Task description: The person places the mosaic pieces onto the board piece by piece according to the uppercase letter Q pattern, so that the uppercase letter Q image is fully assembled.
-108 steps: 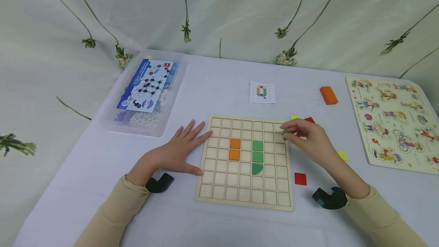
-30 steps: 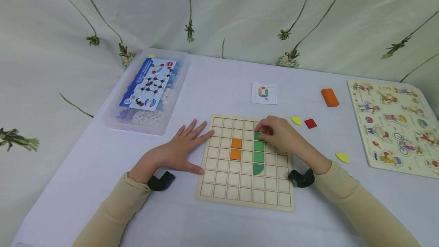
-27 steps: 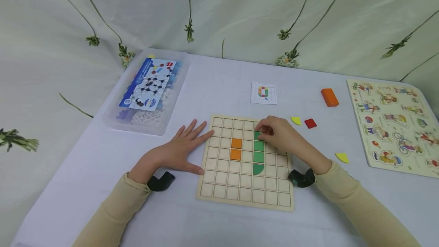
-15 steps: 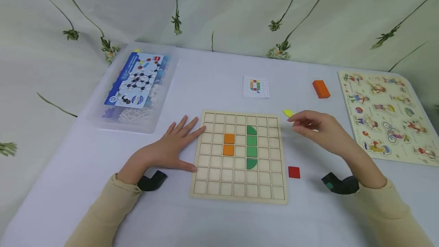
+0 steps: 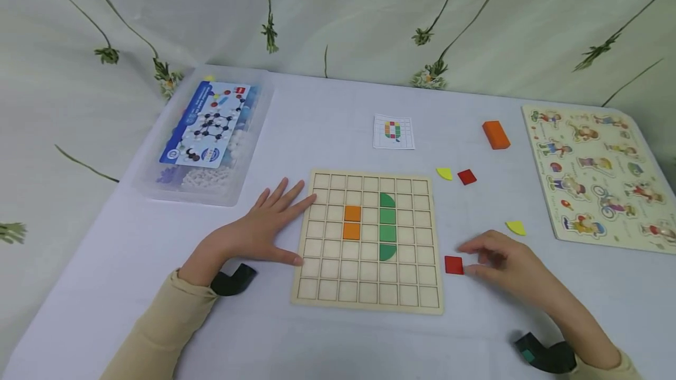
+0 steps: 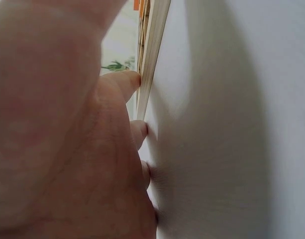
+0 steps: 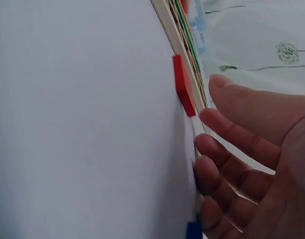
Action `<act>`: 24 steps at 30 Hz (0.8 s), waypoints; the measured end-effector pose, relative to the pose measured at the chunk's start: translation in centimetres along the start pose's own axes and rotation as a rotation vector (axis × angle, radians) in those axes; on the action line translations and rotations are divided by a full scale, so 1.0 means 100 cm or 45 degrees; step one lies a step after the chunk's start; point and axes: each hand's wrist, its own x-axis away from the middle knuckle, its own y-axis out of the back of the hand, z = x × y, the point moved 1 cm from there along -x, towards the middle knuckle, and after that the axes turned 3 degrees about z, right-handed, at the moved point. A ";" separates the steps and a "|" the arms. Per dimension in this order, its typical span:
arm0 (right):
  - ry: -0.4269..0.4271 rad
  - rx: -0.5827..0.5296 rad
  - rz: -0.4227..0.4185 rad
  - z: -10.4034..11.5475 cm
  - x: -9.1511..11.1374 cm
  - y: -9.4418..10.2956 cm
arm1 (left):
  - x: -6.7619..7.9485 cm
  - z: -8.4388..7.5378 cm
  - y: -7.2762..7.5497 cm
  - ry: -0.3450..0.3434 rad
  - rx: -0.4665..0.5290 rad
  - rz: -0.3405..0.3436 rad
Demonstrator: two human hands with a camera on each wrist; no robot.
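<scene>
A wooden grid board (image 5: 327, 292) lies flat in front of me. Two orange squares (image 5: 352, 222) and a column of green pieces (image 5: 388, 225), rounded at both ends, sit in its cells. My left hand (image 5: 259, 233) is spread on the table, with thumb and a fingertip at the board's left edge (image 6: 153, 50). Beside the board's right edge lies a red square tile (image 5: 453, 265). My right hand (image 5: 509, 263) is right next to this tile, fingers loosely bent and thumb apart, holding nothing. The right wrist view has the red tile (image 7: 183, 85) just beyond the fingertips.
Further right lie a second red tile (image 5: 467, 177), a yellow quarter piece (image 5: 444, 173) and another yellow piece (image 5: 516, 228). Behind the board are a pattern card (image 5: 394, 132) and an orange block (image 5: 496, 135). A clear plastic box (image 5: 206, 139) stands left, a picture puzzle (image 5: 602, 175) right.
My right hand set a green rounded piece atop the green column and let go. It then drew back right and came down toward the near red tile. The left hand stayed at the board.
</scene>
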 end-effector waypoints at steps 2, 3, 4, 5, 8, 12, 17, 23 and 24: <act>0.019 0.055 -0.004 0.003 -0.001 -0.008 | 0.001 -0.001 0.001 0.003 0.000 -0.001; 0.025 0.086 -0.006 0.005 -0.001 -0.011 | 0.001 -0.001 0.001 0.002 0.000 -0.002; 0.033 0.118 -0.012 0.006 -0.001 -0.013 | 0.001 -0.001 0.001 -0.001 -0.002 -0.003; 0.042 0.143 -0.021 0.006 -0.002 -0.015 | 0.001 -0.002 0.002 -0.004 -0.004 -0.003; 0.061 0.165 -0.035 0.008 -0.001 -0.017 | 0.002 -0.003 0.003 -0.011 -0.002 -0.005; 0.070 0.147 -0.039 0.009 -0.001 -0.018 | 0.001 -0.003 0.002 -0.005 -0.002 -0.001; 0.118 0.144 -0.082 0.009 -0.002 -0.018 | 0.001 -0.003 0.001 0.005 -0.010 -0.001; 0.113 0.160 -0.087 0.007 -0.004 -0.018 | 0.001 -0.004 0.001 0.010 -0.004 -0.004; 0.111 0.154 -0.086 0.007 -0.004 -0.018 | 0.001 -0.004 0.002 0.011 -0.001 -0.004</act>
